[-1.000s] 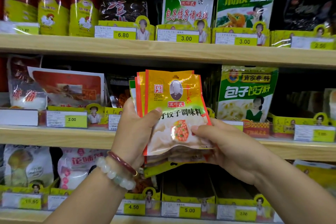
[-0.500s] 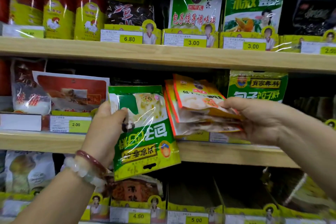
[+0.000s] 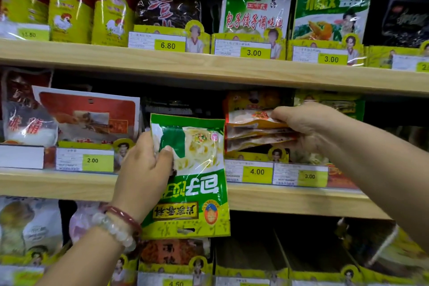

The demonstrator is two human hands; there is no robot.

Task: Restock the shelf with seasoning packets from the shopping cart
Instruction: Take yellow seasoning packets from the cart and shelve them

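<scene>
Packets are mid-delivery: the right hand point(image 3: 299, 121) grips a small stack of orange packets point(image 3: 257, 132), fingers curled over the top, and holds it at the mouth of the middle shelf point(image 3: 290, 199), just above the 4.00 tag point(image 3: 257, 172). An orange packet already stands in that slot behind the stack, so the row looks partly stocked. Just to the left of that, the left hand point(image 3: 144, 169) pinches a green packet point(image 3: 192, 176) by its upper edge, thumb across the front; it hangs upside down in front of the shelf lip, not yet placed. To the right of the right hand stands a matching green row point(image 3: 334, 107) above the 3.00 tag point(image 3: 310, 176), likely the green packet's home. My read: the orange stack is nearly seated, and the green one is still to be turned upright and shelved. The cart is out of view, so what remains there cannot be told.
</scene>
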